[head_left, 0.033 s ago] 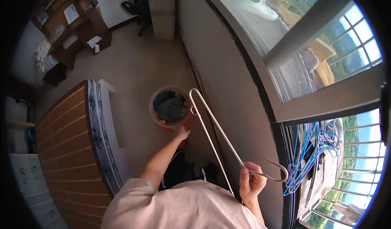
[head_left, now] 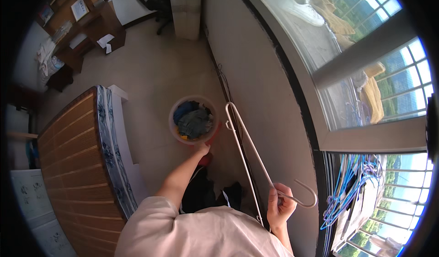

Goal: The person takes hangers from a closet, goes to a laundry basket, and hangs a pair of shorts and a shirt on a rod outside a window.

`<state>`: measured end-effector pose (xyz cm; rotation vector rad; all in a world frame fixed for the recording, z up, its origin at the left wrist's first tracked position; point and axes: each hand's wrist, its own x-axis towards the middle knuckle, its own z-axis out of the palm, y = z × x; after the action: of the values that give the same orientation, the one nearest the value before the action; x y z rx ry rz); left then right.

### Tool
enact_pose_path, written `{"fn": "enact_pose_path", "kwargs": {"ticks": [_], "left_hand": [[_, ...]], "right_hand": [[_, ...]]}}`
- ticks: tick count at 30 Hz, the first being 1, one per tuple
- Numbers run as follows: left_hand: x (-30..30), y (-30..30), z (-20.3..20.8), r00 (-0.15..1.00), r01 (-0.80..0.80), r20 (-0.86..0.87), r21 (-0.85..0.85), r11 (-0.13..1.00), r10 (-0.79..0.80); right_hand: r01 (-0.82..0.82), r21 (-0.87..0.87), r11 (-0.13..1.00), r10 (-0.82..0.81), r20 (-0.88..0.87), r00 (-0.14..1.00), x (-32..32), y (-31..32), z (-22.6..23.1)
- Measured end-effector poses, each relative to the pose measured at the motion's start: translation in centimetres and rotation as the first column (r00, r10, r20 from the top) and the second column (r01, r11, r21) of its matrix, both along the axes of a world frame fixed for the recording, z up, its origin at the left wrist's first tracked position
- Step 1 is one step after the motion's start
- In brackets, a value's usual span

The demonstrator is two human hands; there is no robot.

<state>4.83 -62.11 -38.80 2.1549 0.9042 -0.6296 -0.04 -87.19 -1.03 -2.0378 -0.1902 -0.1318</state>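
Brown-slatted, the bed (head_left: 73,154) fills our left flank. Ahead, we've a pale round basin (head_left: 172,123) heaped with dark clothes (head_left: 195,121)! To its right, a pale hanger (head_left: 254,148) slants, our right hand (head_left: 282,206) wrapping its fingers around it near the hooked end. Our left hand (head_left: 202,148) sits at the basin's near rim; whether its fingers grip, we can't tell.

Smooth plastic-looking hanger (head_left: 252,144), plastic basin (head_left: 171,125), crumpled cloth garments (head_left: 194,122), ribbed wood-like mat (head_left: 75,154)
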Motion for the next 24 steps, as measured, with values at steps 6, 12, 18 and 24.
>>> {"fn": "enact_pose_path", "kwargs": {"ticks": [6, 12, 18, 24], "left_hand": [[3.2, 7.6, -9.0, 0.852, -0.503, -0.140, 0.047, 0.863, 0.504], [3.4, 10.7, -14.4, 0.267, -0.947, -0.408, -0.280, 0.158, 0.873], [3.3, 11.2, -12.4, 0.638, -0.748, 0.152, -0.112, 0.654, 0.755], [5.1, 9.4, 1.6, 0.723, -0.534, 0.396, -0.198, 0.822, 0.566]], "right_hand": [[0.080, -0.245, 0.966, -0.103, -0.082, 0.991, 2.4, 4.3, -4.1], [0.137, -0.286, 0.948, -0.229, -0.317, 0.921, 3.1, 6.5, -5.3], [0.211, -0.196, 0.958, -0.267, -0.333, 0.904, 3.0, 6.8, -5.1], [0.195, -0.158, 0.968, -0.231, -0.257, 0.939, 0.6, 4.1, -4.4]]}}
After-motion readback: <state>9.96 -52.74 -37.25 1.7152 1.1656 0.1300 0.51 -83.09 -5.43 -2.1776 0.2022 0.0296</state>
